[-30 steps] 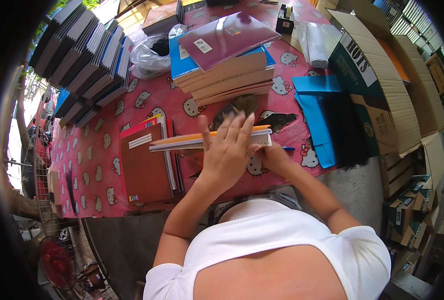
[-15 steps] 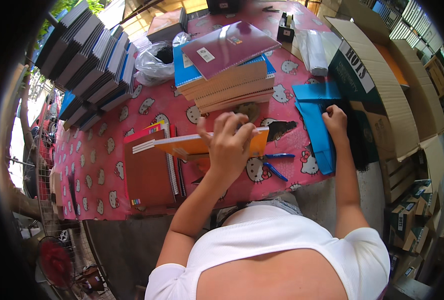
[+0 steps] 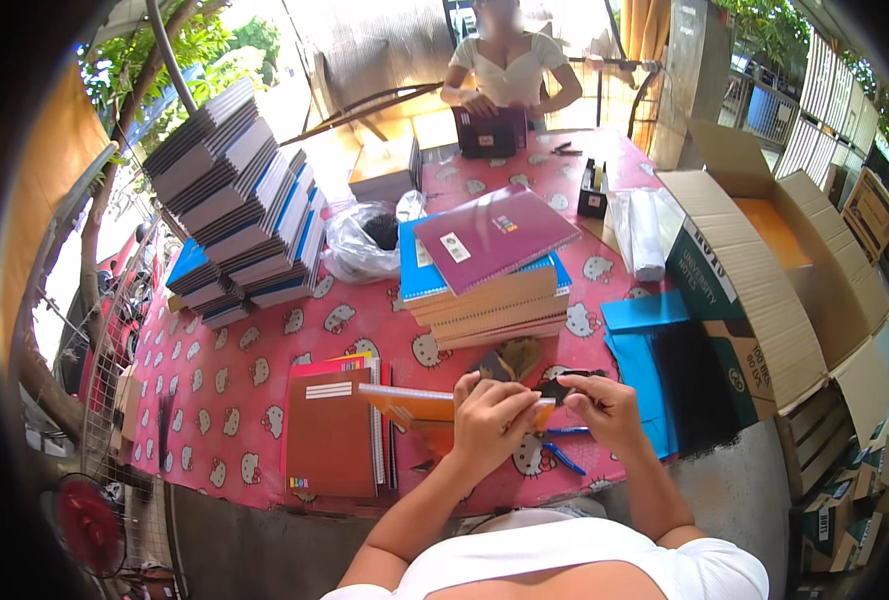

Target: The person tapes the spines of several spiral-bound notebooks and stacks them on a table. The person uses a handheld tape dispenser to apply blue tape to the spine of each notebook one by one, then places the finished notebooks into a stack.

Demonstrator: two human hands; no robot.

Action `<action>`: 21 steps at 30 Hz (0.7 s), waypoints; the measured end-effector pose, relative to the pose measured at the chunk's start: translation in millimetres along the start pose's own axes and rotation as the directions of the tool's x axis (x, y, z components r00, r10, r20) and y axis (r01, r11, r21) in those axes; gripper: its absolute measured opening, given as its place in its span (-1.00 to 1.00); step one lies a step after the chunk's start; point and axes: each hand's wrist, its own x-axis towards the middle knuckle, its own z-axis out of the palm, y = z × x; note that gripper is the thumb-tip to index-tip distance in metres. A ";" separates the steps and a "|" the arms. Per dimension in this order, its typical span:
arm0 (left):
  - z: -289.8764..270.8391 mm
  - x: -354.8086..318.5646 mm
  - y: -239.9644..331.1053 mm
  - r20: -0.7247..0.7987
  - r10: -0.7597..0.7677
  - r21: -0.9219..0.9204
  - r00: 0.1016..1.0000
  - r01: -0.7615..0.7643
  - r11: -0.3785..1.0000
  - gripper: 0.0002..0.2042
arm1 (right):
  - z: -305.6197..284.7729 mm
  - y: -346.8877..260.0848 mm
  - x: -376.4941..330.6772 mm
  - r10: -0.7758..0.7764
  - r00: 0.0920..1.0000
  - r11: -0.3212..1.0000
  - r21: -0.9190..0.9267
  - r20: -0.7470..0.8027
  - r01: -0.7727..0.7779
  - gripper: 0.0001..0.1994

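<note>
Orange notebook (image 3: 419,406), left fingers (image 3: 499,400) gripping

Tall notebook stacks (image 3: 234,200) far left, open cardboard box (image 3: 764,270) right, clear plastic bag (image 3: 364,240) mid bench, red fan (image 3: 89,525) near left.

On the tabletop (image 3: 264,350), a flat pile of notebooks (image 3: 336,430) lies left of the hands. Behind the hands stands a notebook stack (image 3: 489,285); farther left and behind, a tall leaning stack (image 3: 234,200). An open carton (image 3: 764,280) sits right, folders (image 3: 654,370) beside it.
</note>
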 end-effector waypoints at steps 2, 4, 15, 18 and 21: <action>0.0 -1.6 0.0 -0.014 0.008 -0.009 1.000 -0.008 1.000 -0.91 | -2.6 -6.6 6.1 -0.025 1.000 0.996 -0.086 -0.016 0.023 -0.77; 0.2 -5.7 0.9 -0.002 -0.003 -0.017 1.000 0.003 1.000 -0.90 | 0.8 -9.5 7.4 -0.100 0.995 0.965 -0.241 0.027 0.104 -0.78; -1.6 -8.7 2.9 -0.016 0.000 0.014 1.000 0.000 1.000 -0.87 | -5.4 -9.0 14.2 -0.007 0.989 0.994 -0.110 0.150 0.024 -0.85; -0.8 -8.4 2.4 -0.019 -0.002 -0.005 1.000 0.002 1.000 -0.86 | -6.2 3.4 20.9 -0.017 0.994 0.999 -0.036 0.107 0.021 -0.84; -1.0 -6.7 2.0 -0.010 -0.008 -0.022 1.000 0.007 1.000 -0.85 | -6.0 9.4 19.9 0.000 0.975 0.998 0.055 0.223 -0.012 -0.80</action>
